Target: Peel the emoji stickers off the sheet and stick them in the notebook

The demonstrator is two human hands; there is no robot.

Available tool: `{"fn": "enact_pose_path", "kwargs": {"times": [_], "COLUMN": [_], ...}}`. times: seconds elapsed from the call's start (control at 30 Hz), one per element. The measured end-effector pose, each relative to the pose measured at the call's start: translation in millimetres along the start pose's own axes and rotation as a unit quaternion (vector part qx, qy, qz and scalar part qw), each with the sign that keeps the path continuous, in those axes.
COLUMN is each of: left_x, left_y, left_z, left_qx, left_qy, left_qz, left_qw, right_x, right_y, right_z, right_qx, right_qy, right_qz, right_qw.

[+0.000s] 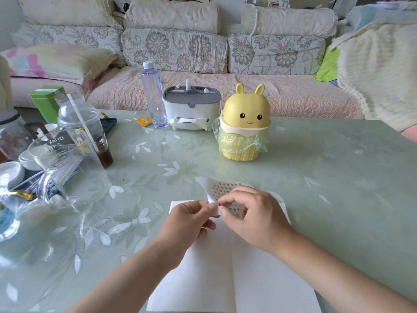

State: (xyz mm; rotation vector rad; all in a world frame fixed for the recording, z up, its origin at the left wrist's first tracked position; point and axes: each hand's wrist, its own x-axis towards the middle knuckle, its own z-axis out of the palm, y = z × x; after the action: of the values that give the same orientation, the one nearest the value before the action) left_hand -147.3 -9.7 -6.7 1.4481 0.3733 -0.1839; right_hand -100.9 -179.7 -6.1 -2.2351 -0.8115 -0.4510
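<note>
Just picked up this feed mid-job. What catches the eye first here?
At centre front, the left hand and right hand both pinch a curled sticker sheet above the open white notebook. Behind them stands a yellow bunny-faced bin with a bag liner. Clear plastic cups crowd the table's left edge.

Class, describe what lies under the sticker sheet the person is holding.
The open white notebook lies under the sticker sheet, flat on the table. The left hand and right hand, pinching the sheet, hide its near part and the page beneath.
</note>
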Motion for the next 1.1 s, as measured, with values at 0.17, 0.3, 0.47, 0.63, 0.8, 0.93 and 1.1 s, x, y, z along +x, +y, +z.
{"fn": "enact_pose_path", "kwargs": {"times": [0.17, 0.3, 0.47, 0.63, 0.8, 0.93, 1.1], "left_x": [0, -3, -4, -5, -6, -7, -10], "left_y": [0, 2, 2, 4, 7, 8, 9], "left_z": [6, 8, 8, 12, 13, 13, 14], "left_qx": [-0.046, -0.101, -0.065, -0.026, 0.015, 0.055, 0.073], "left_qy": [-0.014, -0.049, -0.034, -0.008, -0.005, -0.009, -0.007], "left_qz": [0.009, 0.009, 0.033, 0.059, 0.093, 0.12, 0.105], "left_qw": [0.999, 0.994, 0.997, 0.998, 0.996, 0.991, 0.992], "right_x": [4, 8, 8, 9, 8, 10, 12], "right_y": [-5, -5, -6, -5, -5, -6, -7], "right_z": [-4, -12, -17, -18, -23, -25, -23], "right_qx": [0.002, -0.014, -0.076, -0.065, 0.009, 0.07, 0.12], "right_qy": [0.018, 0.008, 0.0, -0.021, -0.04, -0.07, -0.085], "right_qz": [0.038, 0.015, 0.011, 0.049, 0.107, 0.175, 0.211], "right_qw": [0.999, 1.0, 0.997, 0.996, 0.993, 0.98, 0.966]}}
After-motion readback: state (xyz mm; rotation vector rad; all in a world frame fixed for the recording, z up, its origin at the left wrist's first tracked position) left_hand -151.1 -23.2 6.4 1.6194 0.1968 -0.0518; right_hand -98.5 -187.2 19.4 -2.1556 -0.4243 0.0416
